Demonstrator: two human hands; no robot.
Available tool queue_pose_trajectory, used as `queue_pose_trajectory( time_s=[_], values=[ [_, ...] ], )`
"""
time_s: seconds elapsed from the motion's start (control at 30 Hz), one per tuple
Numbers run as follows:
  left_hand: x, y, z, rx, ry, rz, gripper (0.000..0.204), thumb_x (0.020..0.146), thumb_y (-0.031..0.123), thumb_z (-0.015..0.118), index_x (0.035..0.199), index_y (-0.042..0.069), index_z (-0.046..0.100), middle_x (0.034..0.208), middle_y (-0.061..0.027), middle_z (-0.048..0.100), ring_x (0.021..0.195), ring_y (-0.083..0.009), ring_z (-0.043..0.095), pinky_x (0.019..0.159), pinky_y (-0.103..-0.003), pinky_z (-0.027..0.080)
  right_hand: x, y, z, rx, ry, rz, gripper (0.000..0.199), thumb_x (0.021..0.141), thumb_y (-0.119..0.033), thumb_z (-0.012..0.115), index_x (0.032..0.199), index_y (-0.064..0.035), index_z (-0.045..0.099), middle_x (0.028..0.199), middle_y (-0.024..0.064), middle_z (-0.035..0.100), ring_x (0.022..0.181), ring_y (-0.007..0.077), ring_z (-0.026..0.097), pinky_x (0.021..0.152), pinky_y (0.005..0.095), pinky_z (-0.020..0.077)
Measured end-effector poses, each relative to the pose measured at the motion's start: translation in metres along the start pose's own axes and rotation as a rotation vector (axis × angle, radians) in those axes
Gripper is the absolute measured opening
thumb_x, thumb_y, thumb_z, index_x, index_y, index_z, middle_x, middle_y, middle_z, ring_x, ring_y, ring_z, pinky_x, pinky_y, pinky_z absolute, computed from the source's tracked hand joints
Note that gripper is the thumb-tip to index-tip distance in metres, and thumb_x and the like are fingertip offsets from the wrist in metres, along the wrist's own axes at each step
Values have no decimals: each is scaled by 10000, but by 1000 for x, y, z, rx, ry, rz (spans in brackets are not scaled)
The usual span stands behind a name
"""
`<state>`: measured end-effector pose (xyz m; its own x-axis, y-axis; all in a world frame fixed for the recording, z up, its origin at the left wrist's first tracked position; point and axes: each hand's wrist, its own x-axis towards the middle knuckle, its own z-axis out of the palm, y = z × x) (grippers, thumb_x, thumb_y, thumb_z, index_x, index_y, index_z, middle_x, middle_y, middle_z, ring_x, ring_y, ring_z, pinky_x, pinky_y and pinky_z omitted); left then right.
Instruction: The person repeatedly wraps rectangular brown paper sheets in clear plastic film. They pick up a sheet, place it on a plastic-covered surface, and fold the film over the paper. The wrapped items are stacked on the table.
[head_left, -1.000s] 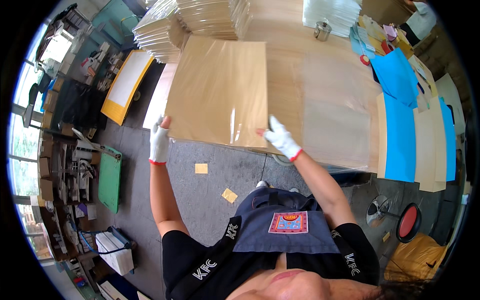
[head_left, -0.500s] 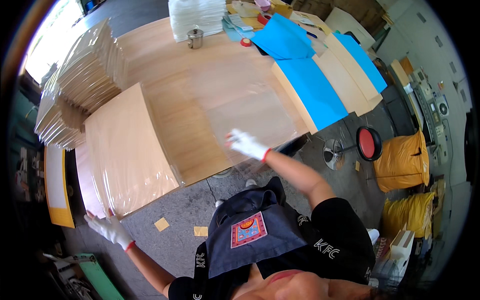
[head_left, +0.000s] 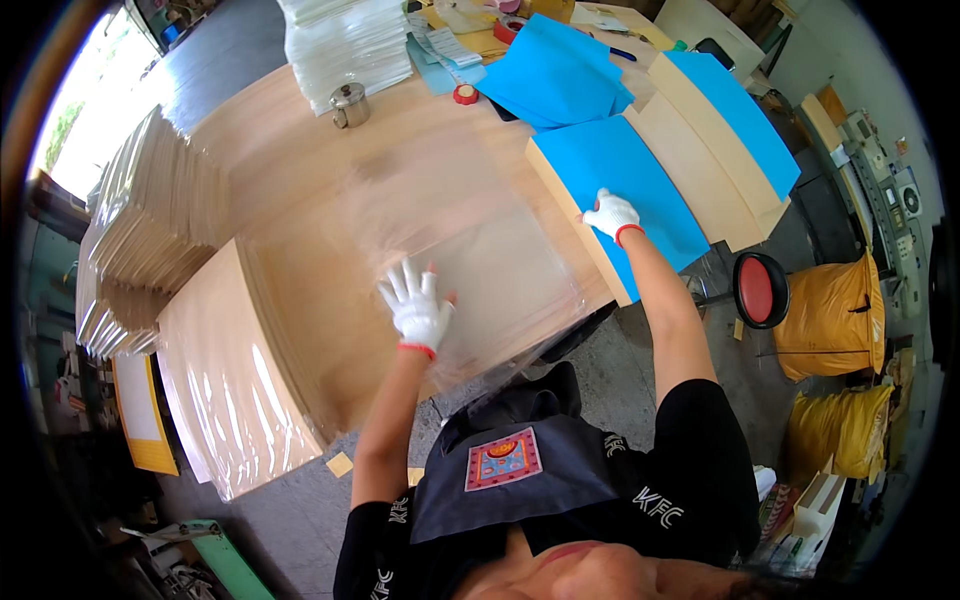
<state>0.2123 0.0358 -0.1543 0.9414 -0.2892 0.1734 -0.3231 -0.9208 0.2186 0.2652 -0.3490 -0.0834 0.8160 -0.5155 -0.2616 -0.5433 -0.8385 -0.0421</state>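
My left hand, in a white glove with a red cuff, lies with fingers spread on a clear plastic sheet or bag. This thin film lies flat on the wooden table; whether it is a single layer I cannot tell. My right hand, gloved alike, rests at the left edge of a stack of blue-topped sheets with its fingers curled. What they grip, if anything, is hidden. A pile of tan boards in clear wrap stands at the table's left front.
More wrapped boards rise at the far left. A white stack, a metal cup, a red tape measure and loose blue sheets lie along the back. A red stool and yellow sacks stand right.
My left hand has moved from the wrapped board pile's front corner onto the clear plastic. My right hand has gone from above the plastic to the blue stack. The view has shifted.
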Motion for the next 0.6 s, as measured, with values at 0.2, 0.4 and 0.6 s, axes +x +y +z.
queue_pose_trajectory(
  time_s=[0.2, 0.4, 0.6],
  values=[
    [85, -47, 32, 6, -46, 121, 603, 802, 421, 603, 1310, 130, 459, 1435, -160, 321, 1318, -390, 256, 1077, -551, 146, 21, 26, -4, 152, -230, -182, 472, 725, -528, 685, 890, -104, 559, 877, 107, 630, 826, 259, 598, 704, 382, 457],
    [93, -38, 31, -10, -26, 134, 558, 750, 362, 670, 1236, 130, 521, 1395, -140, 381, 1295, -356, 300, 1079, -528, 177, 35, 51, 6, 294, -373, -247, 304, 827, -408, 596, 823, -104, 570, 764, 72, 617, 697, 218, 561, 641, 350, 427],
    [96, -41, 29, -38, -27, 121, 596, 712, 336, 693, 1242, 131, 515, 1386, -149, 390, 1284, -371, 315, 1074, -534, 191, 23, 12, -81, 1334, 72, -206, 139, 879, -144, 550, 950, -51, 626, 724, -43, 540, 655, 36, 477, 576, 213, 405]
  ],
)
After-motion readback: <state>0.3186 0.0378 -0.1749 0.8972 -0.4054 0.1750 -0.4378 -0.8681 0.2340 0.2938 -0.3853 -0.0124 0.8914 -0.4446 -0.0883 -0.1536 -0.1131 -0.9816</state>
